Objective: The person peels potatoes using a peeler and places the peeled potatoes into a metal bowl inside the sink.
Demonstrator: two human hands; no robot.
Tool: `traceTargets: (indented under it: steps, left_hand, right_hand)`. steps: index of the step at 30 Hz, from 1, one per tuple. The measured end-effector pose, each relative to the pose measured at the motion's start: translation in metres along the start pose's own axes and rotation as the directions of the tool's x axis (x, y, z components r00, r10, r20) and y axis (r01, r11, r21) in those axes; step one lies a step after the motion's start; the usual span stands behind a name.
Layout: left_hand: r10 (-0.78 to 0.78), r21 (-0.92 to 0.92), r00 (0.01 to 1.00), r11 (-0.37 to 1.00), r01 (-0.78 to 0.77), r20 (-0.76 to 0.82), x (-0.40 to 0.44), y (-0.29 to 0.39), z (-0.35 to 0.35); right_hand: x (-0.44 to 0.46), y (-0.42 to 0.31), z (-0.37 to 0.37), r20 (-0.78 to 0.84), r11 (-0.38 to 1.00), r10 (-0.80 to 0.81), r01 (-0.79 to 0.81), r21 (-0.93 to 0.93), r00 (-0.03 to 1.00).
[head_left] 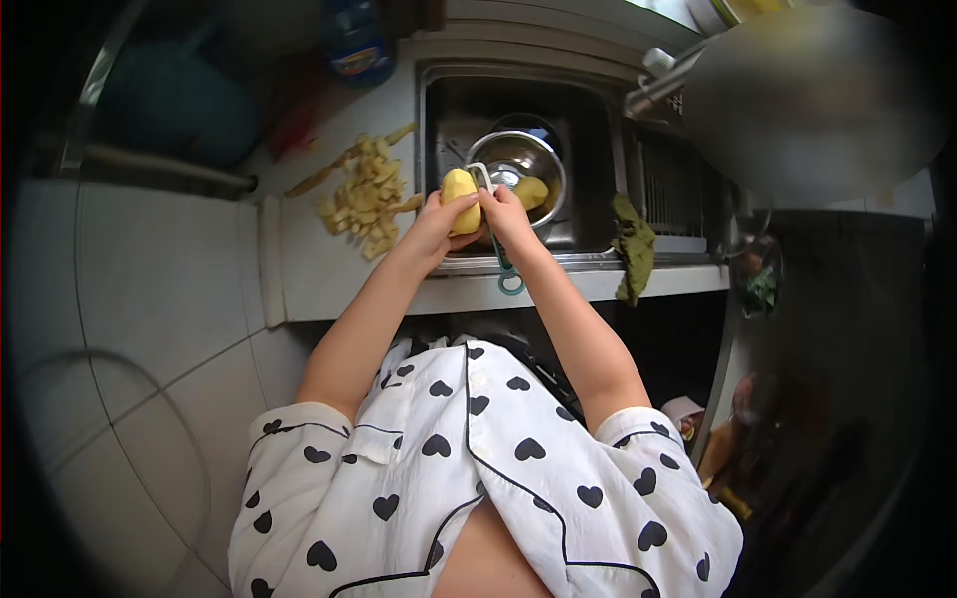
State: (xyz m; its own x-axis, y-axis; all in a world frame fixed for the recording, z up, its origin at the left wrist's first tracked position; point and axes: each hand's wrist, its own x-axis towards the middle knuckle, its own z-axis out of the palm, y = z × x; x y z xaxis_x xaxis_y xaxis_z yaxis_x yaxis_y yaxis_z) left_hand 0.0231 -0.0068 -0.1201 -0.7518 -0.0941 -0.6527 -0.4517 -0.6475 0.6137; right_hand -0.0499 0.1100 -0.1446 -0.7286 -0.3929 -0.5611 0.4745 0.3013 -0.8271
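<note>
My left hand (436, 231) is wrapped round a peeled yellow potato (460, 199), held over the sink's front edge. In my right hand (510, 221) is a peeler (482, 176) with a white head and a green handle whose ring end hangs below my fingers. The peeler's head is close against the potato's upper right side; whether it touches cannot be made out. Behind my hands a steel bowl (551, 159) stands in the sink, with another yellow potato (531, 192) in it. My fingers partly hide the bowl's near side.
A heap of peelings (369, 194) lies on the counter left of the sink (439, 110). A green cloth (632, 249) drapes over the sink's right front edge. The faucet (663, 88) juts in from the right. A blue bottle (357, 45) stands at the back left.
</note>
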Motion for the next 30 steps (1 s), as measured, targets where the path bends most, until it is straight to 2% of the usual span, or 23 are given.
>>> traceTargets:
  steps: [2, 6, 7, 10, 14, 17, 20, 22, 24, 25, 29, 30]
  left_hand:
    - [-0.092, -0.036, 0.995, 0.995, 0.093, 0.024, 0.041, -0.019, 0.015]
    - [-0.225, 0.060, 0.974, 0.972, 0.225, -0.006, 0.102, -0.047, 0.035]
    - [-0.191, 0.036, 0.981, 0.981, 0.192, -0.029, 0.112, -0.053, 0.040]
    - [-0.130, 0.134, 0.978, 0.979, 0.152, -0.161, 0.140, -0.062, 0.052]
    - [-0.103, 0.136, 0.985, 0.983, 0.122, -0.140, 0.178, -0.081, 0.043]
    - [-0.095, 0.018, 0.985, 0.995, 0.099, -0.142, 0.180, -0.085, 0.039]
    - [-0.085, 0.095, 0.992, 0.991, 0.094, -0.098, 0.157, -0.064, 0.043]
    - [-0.139, 0.086, 0.986, 0.985, 0.146, -0.089, 0.149, -0.061, 0.041]
    - [-0.131, 0.147, 0.990, 0.979, 0.138, -0.051, 0.153, -0.073, 0.028]
    - [-0.075, 0.178, 0.997, 0.981, 0.080, -0.035, 0.157, -0.081, 0.019]
    - [-0.028, 0.161, 0.979, 0.985, 0.061, -0.204, 0.121, -0.068, 0.010]
    - [0.038, 0.152, 0.963, 0.988, 0.003, -0.266, 0.120, -0.075, -0.006]
  right_hand:
    - [0.011, 0.017, -0.029, -0.077, 0.998, -0.025, 0.028, 0.050, 0.997]
    - [0.029, 0.031, -0.071, -0.075, 0.976, 0.192, -0.183, 0.121, 0.978]
    - [0.038, 0.037, -0.076, -0.070, 0.974, 0.174, -0.161, 0.159, 0.982]
    - [0.059, 0.048, -0.086, -0.045, 0.937, 0.236, -0.215, 0.275, 0.971]
    - [0.080, 0.059, -0.085, -0.064, 0.870, 0.319, -0.265, 0.416, 0.946]
    - [0.090, 0.073, -0.087, -0.055, 0.834, 0.404, -0.343, 0.433, 0.913]
    - [0.085, 0.072, -0.085, -0.017, 0.812, 0.387, -0.332, 0.479, 0.922]
    - [0.087, 0.078, -0.085, 0.021, 0.816, 0.390, -0.356, 0.456, 0.921]
    - [0.089, 0.081, -0.085, 0.041, 0.811, 0.397, -0.372, 0.451, 0.917]
    - [0.088, 0.079, -0.084, 0.031, 0.819, 0.406, -0.379, 0.431, 0.913]
    - [0.088, 0.081, -0.083, 0.005, 0.823, 0.432, -0.396, 0.407, 0.902]
    - [0.088, 0.082, -0.084, 0.004, 0.827, 0.432, -0.398, 0.396, 0.902]
